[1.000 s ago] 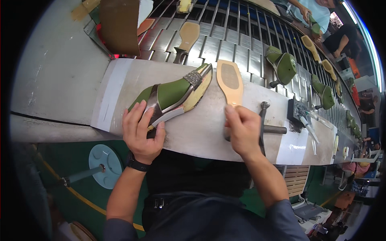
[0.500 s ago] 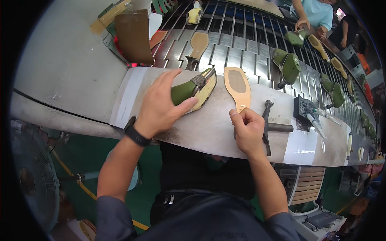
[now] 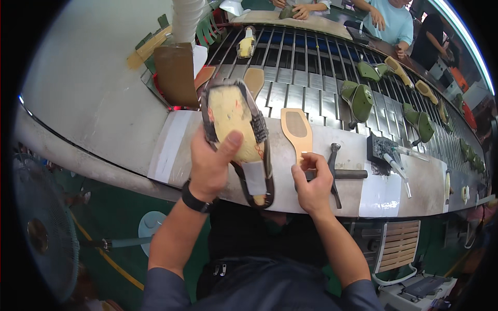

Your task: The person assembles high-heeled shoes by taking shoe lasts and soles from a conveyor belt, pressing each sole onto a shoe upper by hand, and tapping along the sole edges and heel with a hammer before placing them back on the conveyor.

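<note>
On the workbench (image 3: 404,192) beside the slatted conveyor (image 3: 311,67), a person works with two bare hands. The conveyor runs across the top of the view, carrying green shoes (image 3: 358,101) on lasts and loose tan soles (image 3: 254,80). A cardboard piece (image 3: 176,75) stands at the bench's far left corner, below a white ribbed hose (image 3: 187,20). A fan (image 3: 44,228) sits low at the left edge.

The shoe (image 3: 238,135) is lifted off the bench, turned bottom up: yellowish insole board facing the camera, dark upper edge wrapped around it, grey patch near the heel end. The left hand (image 3: 210,166) grips it, fingers closed around the side, thumb pressed on the bottom. A black watch (image 3: 194,199) sits on that wrist.

A tan sole (image 3: 296,129) lies flat on the bench just right of the shoe. The right hand (image 3: 314,181) rests at its near end, fingers curled, fingertips touching its edge. A hammer (image 3: 334,173) lies just beside that hand, a black brush block (image 3: 381,147) further right.
</note>
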{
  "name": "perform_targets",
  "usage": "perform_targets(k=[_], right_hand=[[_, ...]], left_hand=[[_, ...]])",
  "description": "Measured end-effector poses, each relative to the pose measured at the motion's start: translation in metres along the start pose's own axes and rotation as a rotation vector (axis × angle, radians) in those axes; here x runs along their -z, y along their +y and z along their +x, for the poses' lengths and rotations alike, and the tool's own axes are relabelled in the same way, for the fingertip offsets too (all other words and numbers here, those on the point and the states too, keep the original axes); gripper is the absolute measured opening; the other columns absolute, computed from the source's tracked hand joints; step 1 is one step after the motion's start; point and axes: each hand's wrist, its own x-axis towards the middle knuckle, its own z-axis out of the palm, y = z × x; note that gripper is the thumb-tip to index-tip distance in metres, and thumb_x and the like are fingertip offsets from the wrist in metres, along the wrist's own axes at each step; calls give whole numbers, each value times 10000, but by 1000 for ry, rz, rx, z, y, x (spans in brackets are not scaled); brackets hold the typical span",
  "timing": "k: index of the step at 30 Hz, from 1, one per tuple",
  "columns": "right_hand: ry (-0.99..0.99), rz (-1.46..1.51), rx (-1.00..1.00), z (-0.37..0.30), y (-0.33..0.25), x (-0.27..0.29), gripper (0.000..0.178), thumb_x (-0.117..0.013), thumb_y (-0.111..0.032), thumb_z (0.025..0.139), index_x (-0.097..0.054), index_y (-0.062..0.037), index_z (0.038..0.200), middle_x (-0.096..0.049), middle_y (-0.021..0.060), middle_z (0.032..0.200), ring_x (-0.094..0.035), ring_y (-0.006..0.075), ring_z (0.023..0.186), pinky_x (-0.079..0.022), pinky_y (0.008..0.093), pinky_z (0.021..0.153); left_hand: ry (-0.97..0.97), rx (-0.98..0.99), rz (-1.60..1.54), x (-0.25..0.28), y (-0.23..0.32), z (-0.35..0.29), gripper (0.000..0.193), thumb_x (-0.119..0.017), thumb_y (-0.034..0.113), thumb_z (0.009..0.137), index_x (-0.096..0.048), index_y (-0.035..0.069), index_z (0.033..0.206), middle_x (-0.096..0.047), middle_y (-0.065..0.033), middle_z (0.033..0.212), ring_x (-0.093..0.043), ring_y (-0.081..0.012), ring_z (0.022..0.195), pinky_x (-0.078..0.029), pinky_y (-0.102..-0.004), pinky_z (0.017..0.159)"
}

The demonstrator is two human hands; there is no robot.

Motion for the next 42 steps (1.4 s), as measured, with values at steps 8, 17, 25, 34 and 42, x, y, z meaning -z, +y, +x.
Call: perform_targets(k=[8, 17, 25, 34, 42], right_hand=[[-68, -112, 52, -53, -9, 47, 89, -674, -45, 997, -632, 15, 1047, -454, 345, 1601, -508, 411, 1465, -414, 443, 1169], [-108, 720, -736, -157, -31, 98, 508, -597, -314, 1044, -512, 30, 1408, -692, 275, 1277, -747, 344, 1085, -622, 458, 901], [-95, 554, -538, -118, -59, 57, 275, -680, -114, 1003, -663, 101, 1173, -765, 233, 968, -773, 300, 794, -665, 437, 777], [-628, 440, -179, -71, -136, 16, 226, -655, -131, 1070, -729, 68, 1146, -801, 163, 1007, -708, 108, 724, -560, 255, 627], [-524, 401, -148, -71, -131, -2, 257, -679, -162, 1054, -799, 37, 942, -802, 110, 797, -636, 63, 569, -496, 248, 501]], left_hand=[[24, 156, -432, 34, 6, 7, 438, -656, 194, 1070, -520, -24, 1425, -666, -117, 1327, -667, -219, 1204, -522, -376, 1066], [-111, 140, -291, 29, 9, 9, 589, -629, 184, 966, -467, -42, 1486, -614, -287, 1422, -646, -347, 1298, -532, -487, 1115], [-296, 112, -300, 4, 32, 21, 462, -714, 192, 1027, -502, 25, 1402, -680, -309, 1299, -709, -339, 1193, -612, -456, 983], [-372, 69, -259, -12, 48, -6, 426, -719, 149, 1012, -524, 43, 1375, -688, -334, 1293, -695, -401, 1244, -581, -523, 1055], [-375, 114, -573, -3, 51, -17, 761, -803, 580, 914, -521, 19, 1345, -641, -364, 1349, -650, -427, 1303, -563, -575, 1062]])
